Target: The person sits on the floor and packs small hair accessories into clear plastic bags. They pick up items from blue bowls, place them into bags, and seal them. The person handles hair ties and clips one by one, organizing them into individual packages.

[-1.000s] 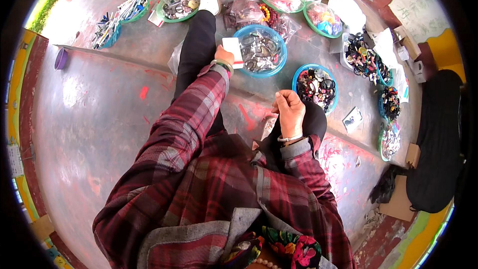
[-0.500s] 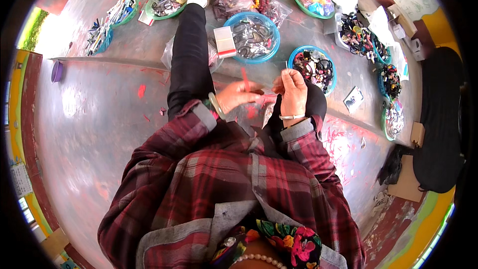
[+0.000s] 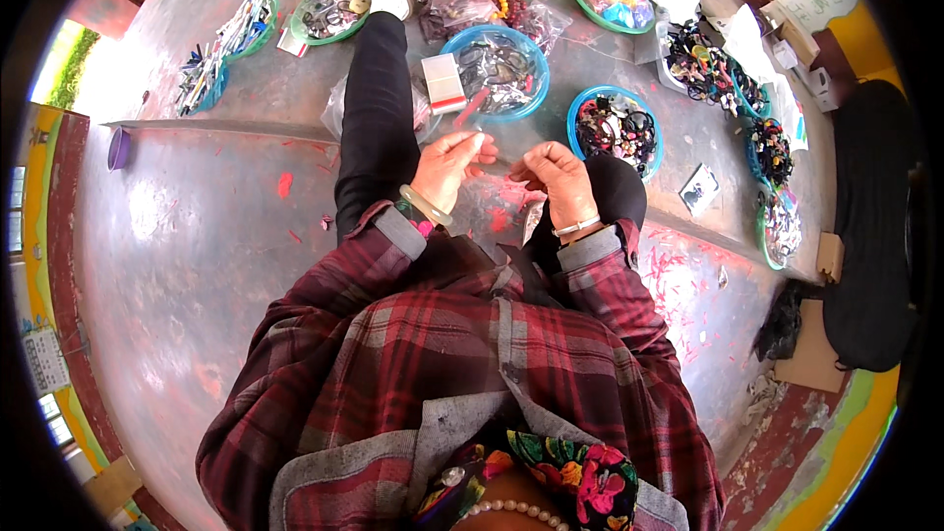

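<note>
My left hand (image 3: 444,173), with a pale bangle at the wrist, is held up between my legs with its thumb and fingers closed. A thin red strip (image 3: 472,107) stands up from its fingertips, in front of the blue basin (image 3: 544,78). A little apart to the right, my right hand (image 3: 562,183) is closed in a pinch, its fingertips pointing toward the left hand. What it pinches is too small to make out. A white box with a red edge (image 3: 444,82) lies beyond the left hand, against the blue basin of bagged dark pieces.
Another blue basin (image 3: 657,147) of small mixed trinkets stands by my right knee. Green baskets (image 3: 303,32) and bags line the far side. White sticks or pens (image 3: 243,25) fill baskets at far left. A small card (image 3: 699,190) lies right. Red scraps (image 3: 284,185) dot the floor.
My hands have moved apart. The left has turned upward, and its red strip now leans further away. The right has tipped left and lower; the thin white stick at its fingertips no longer shows clearly.
</note>
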